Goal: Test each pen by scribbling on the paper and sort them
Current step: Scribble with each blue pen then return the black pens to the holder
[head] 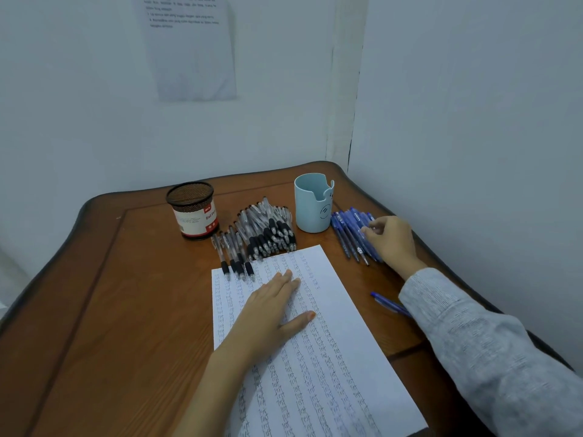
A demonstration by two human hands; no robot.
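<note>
Pressed the left hand (268, 310) flat on the paper (331, 357), fingers straight, holding nothing. Had the right hand (392, 239) on the row of blue pens (347, 234) just right of the paper's far corner — fingers curled onto them; could not tell whether one was pinched. Saw a lone blue pen (386, 302) beside the paper's right edge, partly under the grey sleeve (473, 342). Found the black pens (268, 228) heaped at the paper's far edge — mesh cup (192, 209) and pale blue cup (312, 206) beyond it.

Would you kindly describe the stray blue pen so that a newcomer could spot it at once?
Start at the wooden table and go to the right of the sheet of paper. A blue pen lies there by the grey sleeve, alone, unlike the blue pens bunched beside the light-blue cup.
</note>
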